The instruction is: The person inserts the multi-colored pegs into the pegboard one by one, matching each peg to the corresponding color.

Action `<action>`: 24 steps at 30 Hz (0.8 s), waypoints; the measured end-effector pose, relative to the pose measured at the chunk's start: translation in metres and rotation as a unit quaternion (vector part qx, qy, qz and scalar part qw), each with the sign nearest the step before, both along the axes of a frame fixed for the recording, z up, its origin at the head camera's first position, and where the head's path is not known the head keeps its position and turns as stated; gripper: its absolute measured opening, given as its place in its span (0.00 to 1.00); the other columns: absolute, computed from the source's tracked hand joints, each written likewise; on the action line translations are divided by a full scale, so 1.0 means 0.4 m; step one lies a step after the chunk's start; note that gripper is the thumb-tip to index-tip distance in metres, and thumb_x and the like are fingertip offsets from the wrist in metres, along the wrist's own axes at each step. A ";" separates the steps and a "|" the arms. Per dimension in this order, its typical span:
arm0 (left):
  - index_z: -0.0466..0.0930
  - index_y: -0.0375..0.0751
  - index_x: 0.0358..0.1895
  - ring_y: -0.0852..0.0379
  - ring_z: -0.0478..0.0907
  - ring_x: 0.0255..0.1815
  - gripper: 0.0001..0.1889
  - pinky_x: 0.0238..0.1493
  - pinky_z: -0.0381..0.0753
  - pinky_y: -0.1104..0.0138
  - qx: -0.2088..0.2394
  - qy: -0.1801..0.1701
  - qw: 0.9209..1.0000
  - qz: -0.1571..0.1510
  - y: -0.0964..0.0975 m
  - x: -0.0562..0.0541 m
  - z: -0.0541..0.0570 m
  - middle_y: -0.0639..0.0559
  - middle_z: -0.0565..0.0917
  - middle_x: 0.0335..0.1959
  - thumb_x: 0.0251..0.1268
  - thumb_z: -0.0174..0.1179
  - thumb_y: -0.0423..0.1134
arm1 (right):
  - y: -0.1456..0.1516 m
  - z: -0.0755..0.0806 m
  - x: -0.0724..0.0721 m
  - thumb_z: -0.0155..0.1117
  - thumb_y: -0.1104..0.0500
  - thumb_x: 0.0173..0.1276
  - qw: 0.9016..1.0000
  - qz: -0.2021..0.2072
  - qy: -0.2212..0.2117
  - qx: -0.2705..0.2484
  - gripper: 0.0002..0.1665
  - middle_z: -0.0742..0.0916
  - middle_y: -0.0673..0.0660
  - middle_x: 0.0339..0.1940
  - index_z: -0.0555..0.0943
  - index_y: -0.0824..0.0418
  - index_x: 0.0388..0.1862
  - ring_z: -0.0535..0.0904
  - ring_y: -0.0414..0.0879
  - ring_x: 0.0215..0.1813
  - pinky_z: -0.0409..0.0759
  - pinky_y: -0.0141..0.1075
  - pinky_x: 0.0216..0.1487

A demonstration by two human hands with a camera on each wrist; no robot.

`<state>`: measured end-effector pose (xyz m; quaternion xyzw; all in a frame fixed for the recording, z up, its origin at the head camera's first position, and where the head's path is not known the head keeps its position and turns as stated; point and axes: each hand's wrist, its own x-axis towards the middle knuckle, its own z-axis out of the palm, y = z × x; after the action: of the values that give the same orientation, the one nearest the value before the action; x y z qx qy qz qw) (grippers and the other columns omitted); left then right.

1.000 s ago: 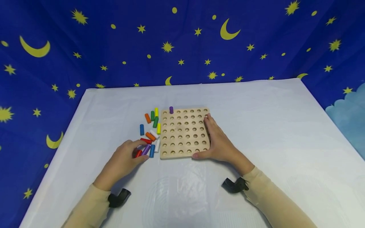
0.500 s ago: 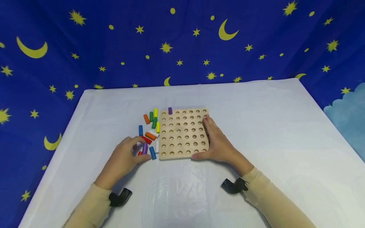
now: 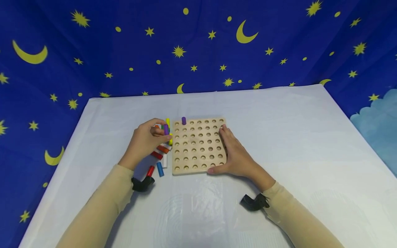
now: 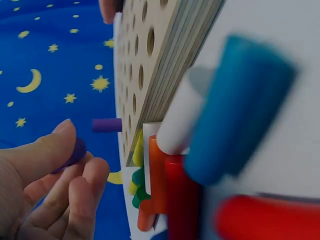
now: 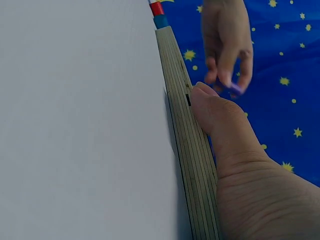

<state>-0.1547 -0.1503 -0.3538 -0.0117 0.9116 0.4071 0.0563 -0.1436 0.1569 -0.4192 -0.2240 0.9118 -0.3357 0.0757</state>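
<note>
A purple peg (image 3: 166, 129) is pinched between the thumb and fingers of my left hand (image 3: 141, 143), held up just left of the wooden pegboard (image 3: 190, 171). In the left wrist view, the fingers partly cover this peg (image 4: 76, 152). Another purple peg (image 3: 184, 121) stands upright in the board's far row, second hole from the left; the other visible holes hold nothing. My right hand (image 3: 240, 158) holds the board at its near right corner, thumb on the front edge and fingers along the right side.
Loose pegs lie left of the board: a blue one (image 3: 160, 169), red ones (image 3: 150, 171), a white one (image 3: 165, 161), an orange one (image 3: 162, 149), and yellow ones (image 3: 168, 121) farther back. My left hand hides some. A starry blue cloth (image 3: 198, 44) hangs behind the white table (image 3: 279, 120).
My left hand has picked the purple peg out of the near loose pegs and moved it away from me, toward the board's far left. The right hand stays on the board.
</note>
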 end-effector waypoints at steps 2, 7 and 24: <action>0.75 0.47 0.59 0.50 0.86 0.42 0.23 0.50 0.81 0.56 -0.011 -0.003 1.000 0.001 0.012 -0.031 0.003 0.45 0.88 0.44 0.62 0.69 0.43 | 0.001 0.000 0.000 0.81 0.29 0.38 1.000 -0.001 0.001 -0.001 0.86 0.41 0.55 0.84 0.39 0.59 0.82 0.35 0.49 0.84 0.44 0.53 0.80; 0.76 0.46 0.53 0.50 0.85 0.43 0.16 0.45 0.80 0.60 -0.022 0.003 1.000 0.020 0.040 -0.094 -0.005 0.45 0.89 0.43 0.64 0.67 0.40 | 0.002 -0.002 -0.001 0.80 0.29 0.38 1.000 0.001 0.005 -0.002 0.86 0.41 0.55 0.84 0.39 0.59 0.82 0.35 0.50 0.84 0.44 0.53 0.80; 0.77 0.43 0.49 0.50 0.82 0.39 0.15 0.40 0.79 0.61 -0.032 0.048 0.998 0.020 0.077 -0.157 -0.051 0.43 0.88 0.41 0.62 0.69 0.39 | 0.003 0.000 0.000 0.80 0.28 0.38 1.000 0.000 -0.002 -0.001 0.86 0.41 0.55 0.84 0.38 0.58 0.82 0.35 0.50 0.84 0.44 0.53 0.80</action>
<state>-0.2174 -0.1194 -0.3741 -0.0124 0.9255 0.3785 0.0034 -0.1435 0.1582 -0.4191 -0.2237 0.9112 -0.3371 0.0772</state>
